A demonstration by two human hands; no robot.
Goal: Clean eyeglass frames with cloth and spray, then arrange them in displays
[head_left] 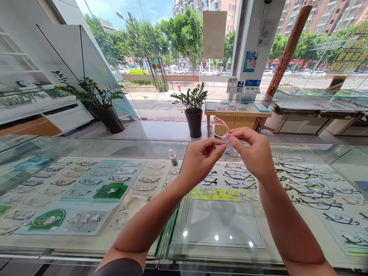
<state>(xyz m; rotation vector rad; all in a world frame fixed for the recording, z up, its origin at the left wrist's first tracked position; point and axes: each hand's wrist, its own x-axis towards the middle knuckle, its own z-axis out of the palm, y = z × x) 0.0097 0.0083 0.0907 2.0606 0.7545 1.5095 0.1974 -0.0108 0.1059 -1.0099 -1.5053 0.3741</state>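
Note:
A pair of pink-framed glasses (220, 126) is held up above the glass counter, near the middle of the view. My right hand (250, 147) pinches it at its right end between thumb and fingertips. Just left of it and slightly lower, my left hand (203, 156) has its thumb and index finger pressed together beneath the glasses; whatever lies between those fingertips is too small to make out. Under both hands, rows of eyeglasses (238, 175) lie inside the display case.
A small white bottle (173, 158) stands on the glass counter (123, 147) left of my hands. A crumpled cloth (135, 205) lies near my left forearm. A clear tray (225, 222) is in front. Potted plants (194, 122) and a wooden display table (238, 114) stand beyond.

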